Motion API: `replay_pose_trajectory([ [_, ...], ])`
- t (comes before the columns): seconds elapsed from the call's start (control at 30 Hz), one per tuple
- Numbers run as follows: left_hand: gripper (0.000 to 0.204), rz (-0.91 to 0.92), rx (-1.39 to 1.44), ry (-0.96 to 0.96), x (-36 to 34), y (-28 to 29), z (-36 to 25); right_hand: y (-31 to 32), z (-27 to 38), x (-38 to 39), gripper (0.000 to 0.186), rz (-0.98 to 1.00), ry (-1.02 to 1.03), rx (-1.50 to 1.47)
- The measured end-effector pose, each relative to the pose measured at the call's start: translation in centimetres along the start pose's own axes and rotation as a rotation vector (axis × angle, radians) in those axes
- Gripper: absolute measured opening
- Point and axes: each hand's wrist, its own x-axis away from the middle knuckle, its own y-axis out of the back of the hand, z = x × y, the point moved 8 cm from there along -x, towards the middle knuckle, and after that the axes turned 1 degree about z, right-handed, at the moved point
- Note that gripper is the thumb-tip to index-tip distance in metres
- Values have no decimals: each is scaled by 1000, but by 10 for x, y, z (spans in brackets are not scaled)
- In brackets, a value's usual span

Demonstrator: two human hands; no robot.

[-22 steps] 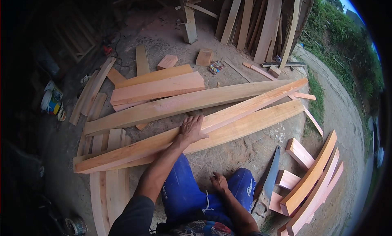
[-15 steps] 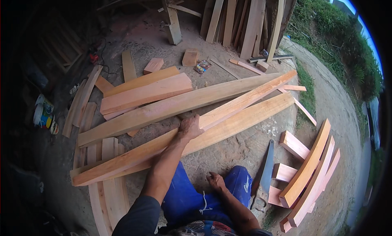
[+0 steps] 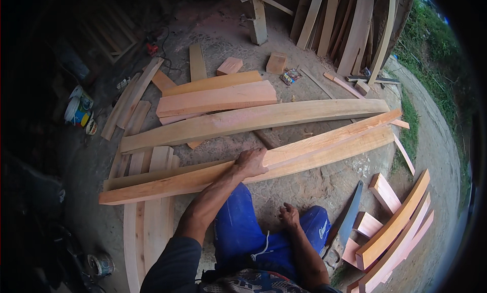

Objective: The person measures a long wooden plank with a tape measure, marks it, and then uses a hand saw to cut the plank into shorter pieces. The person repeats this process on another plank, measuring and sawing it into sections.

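Observation:
My left hand is closed over a long orange-toned wooden beam, its forearm reaching across the beam's left part. Beneath it, at a narrow angle, runs a second pale beam; the crossing is partly hidden by my hand. Beyond both lies another long, curved beam. My right hand is by my right knee, fingers loosely bent and apart, with nothing visible in it. To its right, a handsaw rests on the ground, blade pointing away.
Curved timbers lie over short blocks at the right. Pale boards run under the beams' left end. Thick pink timber, a wooden block and a red corded tool lie farther off. Planks lean upright at the back.
The whole view has swung left, so the scene sits farther right. My left hand keeps its grip on the beam. My right hand has lifted slightly near the knee.

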Motion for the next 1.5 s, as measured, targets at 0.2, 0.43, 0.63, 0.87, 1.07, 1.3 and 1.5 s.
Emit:
replay_pose_trajectory([
  [0.2,59,-38,10,18,72,9,44,-16,8,2,69,28,-77,-35],
  [0.43,66,-29,16,97,159,27,111,-50,-11,-23,66,144,72,163],
  [0.63,65,-407,-44,92,177,15,101,-181,50,19,52,740,1037,613],
  [0.87,76,-486,50,259,204,13,90,-221,5,6,54,704,914,1474],
  [1.07,61,-564,91,300,217,6,87,-203,0,-2,56,617,803,1589],
  [1.3,55,-659,65,270,211,15,87,-184,4,-16,58,535,726,1599],
  [1.5,55,-596,116,328,206,17,90,-161,-8,-23,60,469,675,1570],
])
